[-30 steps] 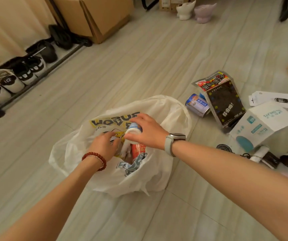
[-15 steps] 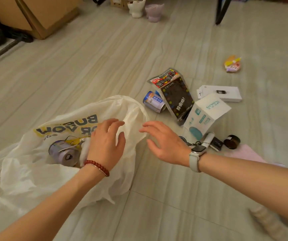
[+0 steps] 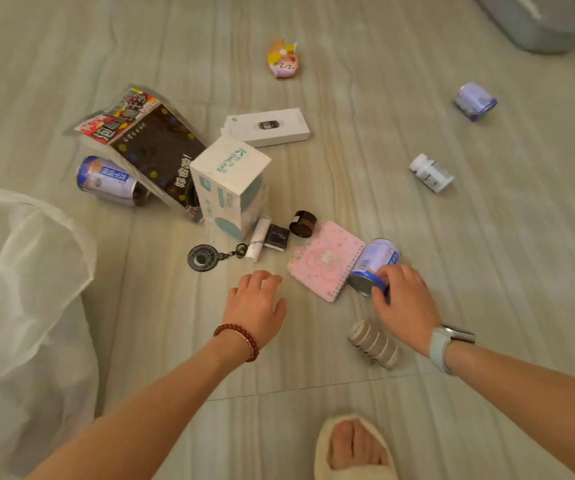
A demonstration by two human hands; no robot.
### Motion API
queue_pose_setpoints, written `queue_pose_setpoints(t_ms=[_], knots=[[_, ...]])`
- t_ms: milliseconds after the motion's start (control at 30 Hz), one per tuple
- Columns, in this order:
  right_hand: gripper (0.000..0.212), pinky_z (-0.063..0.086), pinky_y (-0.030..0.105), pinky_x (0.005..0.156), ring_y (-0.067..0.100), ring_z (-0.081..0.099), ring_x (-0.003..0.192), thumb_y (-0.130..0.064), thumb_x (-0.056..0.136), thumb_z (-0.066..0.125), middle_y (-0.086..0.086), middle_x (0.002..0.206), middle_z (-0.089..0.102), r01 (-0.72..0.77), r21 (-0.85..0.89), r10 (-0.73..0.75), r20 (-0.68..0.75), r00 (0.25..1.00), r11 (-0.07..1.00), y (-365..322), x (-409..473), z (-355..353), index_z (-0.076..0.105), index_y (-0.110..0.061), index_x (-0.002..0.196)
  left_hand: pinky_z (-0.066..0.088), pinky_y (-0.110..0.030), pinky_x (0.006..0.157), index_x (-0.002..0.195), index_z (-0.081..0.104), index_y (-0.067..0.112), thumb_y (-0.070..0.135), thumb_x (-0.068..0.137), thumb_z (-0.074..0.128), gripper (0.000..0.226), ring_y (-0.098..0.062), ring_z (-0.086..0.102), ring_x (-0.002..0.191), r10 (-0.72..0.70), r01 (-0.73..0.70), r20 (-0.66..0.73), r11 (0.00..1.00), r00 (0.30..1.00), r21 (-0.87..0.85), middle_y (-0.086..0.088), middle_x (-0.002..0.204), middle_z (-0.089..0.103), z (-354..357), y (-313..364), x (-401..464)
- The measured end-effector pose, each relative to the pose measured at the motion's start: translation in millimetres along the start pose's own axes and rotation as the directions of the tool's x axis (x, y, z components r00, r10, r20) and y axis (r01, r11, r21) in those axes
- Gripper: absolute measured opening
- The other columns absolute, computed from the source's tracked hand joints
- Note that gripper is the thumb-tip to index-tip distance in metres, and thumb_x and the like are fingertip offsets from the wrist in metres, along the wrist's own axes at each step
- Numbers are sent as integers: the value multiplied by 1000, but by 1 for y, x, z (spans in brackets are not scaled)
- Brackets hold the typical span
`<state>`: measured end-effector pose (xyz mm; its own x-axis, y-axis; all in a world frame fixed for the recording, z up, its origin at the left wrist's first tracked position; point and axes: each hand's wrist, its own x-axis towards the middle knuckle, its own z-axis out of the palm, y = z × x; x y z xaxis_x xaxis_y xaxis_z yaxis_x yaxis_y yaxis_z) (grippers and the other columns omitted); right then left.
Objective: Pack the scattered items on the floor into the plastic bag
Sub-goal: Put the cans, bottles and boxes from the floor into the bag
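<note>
Blue-and-white can (image 3: 375, 266) lying on its side, right of centre, against the pink notebook (image 3: 326, 260); right hand (image 3: 404, 304) curls its fingers onto the can's near end; left hand (image 3: 256, 306) hovers spread, empty; white plastic bag (image 3: 26, 306) crumpled at left edge

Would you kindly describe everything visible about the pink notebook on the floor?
The pink notebook is small, with a glossy pink cover carrying a pale patterned design and a faint central motif. A spiral binding with light coils runs along its right edge. It lies flat and closed on the floor, turned at an angle. A blue and white can lying on its side rests against the bound edge, with the right hand on that can. The left hand hovers just short of the notebook, not touching it.
</note>
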<state>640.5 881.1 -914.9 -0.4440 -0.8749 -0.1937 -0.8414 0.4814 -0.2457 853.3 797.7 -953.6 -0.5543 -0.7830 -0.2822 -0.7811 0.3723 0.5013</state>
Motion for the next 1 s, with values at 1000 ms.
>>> queue_pose_setpoints(t_ms=[1000], knots=[[56,42,30,84,30,56,107,-25,76,71,16,119,58,-312,82,252,413,875,947,58,16,5,44,-4,120,52,-46,85,128,35,13,12,84,59,50,-33,57,99,-256,347,256,830,932,-436,-18,121,53,-3,11,37]])
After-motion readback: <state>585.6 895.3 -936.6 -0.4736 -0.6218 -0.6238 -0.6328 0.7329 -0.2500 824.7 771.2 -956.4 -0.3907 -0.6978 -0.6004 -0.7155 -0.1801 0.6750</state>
